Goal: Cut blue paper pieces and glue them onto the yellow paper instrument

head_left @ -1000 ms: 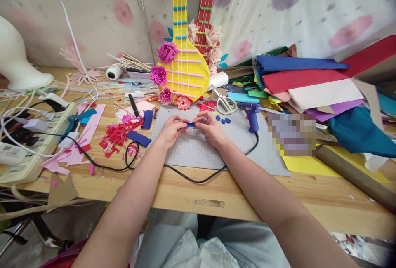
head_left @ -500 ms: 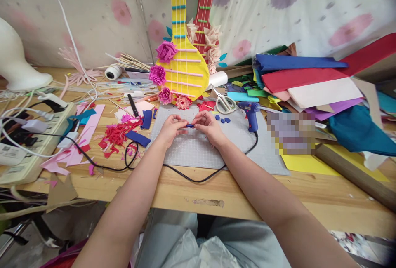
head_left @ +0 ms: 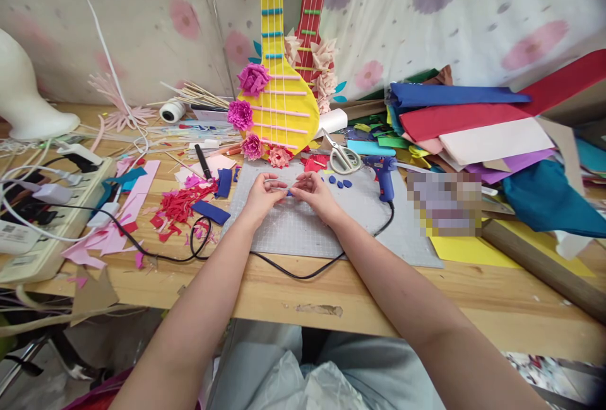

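Above the grey cutting mat [head_left: 288,233], my left hand [head_left: 263,200] and my right hand [head_left: 316,194] meet fingertip to fingertip. Both pinch one small dark blue paper piece [head_left: 290,193], mostly covered by the fingers. Several blue petal-shaped pieces [head_left: 339,183] lie on the mat just beyond my right hand. To their right rests a blue glue gun [head_left: 384,180], its black cord running beneath my forearms. White-handled scissors [head_left: 344,159] lie behind the petals. A folded blue paper strip [head_left: 211,212] is left of my left hand.
A yellow paper lute [head_left: 288,110] with paper flowers leans at the back, a red one [head_left: 310,28] behind it. Red paper shreds [head_left: 187,203] and a power strip [head_left: 71,221] are on the left. Stacked coloured paper [head_left: 466,120] and a brown roll [head_left: 540,265] fill the right.
My fingertips have closed in around the blue piece, so less of it shows between them. The view has shifted very slightly; the things on the table lie as before.
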Demonstrator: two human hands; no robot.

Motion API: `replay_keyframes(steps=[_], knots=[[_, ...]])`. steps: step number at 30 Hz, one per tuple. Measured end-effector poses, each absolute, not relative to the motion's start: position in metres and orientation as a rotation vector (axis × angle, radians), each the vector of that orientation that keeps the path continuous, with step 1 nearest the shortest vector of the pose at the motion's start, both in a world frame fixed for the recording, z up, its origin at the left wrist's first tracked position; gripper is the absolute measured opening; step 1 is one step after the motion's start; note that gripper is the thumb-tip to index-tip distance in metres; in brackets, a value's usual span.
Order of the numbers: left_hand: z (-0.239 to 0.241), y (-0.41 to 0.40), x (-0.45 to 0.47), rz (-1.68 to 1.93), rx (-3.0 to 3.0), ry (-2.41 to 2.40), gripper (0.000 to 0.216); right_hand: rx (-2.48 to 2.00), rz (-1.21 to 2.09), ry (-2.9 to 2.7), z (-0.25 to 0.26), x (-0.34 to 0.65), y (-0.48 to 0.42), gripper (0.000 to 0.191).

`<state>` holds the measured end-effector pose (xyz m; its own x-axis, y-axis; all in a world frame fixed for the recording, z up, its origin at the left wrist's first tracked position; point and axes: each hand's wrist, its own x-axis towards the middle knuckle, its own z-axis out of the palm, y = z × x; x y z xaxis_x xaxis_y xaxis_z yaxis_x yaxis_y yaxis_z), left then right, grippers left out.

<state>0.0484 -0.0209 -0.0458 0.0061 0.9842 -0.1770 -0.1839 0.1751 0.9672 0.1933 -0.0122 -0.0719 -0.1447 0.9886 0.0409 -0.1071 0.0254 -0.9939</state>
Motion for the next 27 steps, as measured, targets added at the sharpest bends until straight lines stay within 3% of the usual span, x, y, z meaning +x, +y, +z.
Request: replay_keyframes(steps=[9, 27], knots=[[-0.0412, -0.0222, 0.0479, 1.117, 0.91, 1.173, 0.031, -1.059, 1.345, -1.213, -0.0747, 0.1929, -0.0103, 0.041], [-0.0451, -0.0189, 0.0492, 1.177, 0.878, 1.232, 0.031, -1.008, 1.338, -1.26, -0.0687, 0.1918, -0.0127, 0.04]])
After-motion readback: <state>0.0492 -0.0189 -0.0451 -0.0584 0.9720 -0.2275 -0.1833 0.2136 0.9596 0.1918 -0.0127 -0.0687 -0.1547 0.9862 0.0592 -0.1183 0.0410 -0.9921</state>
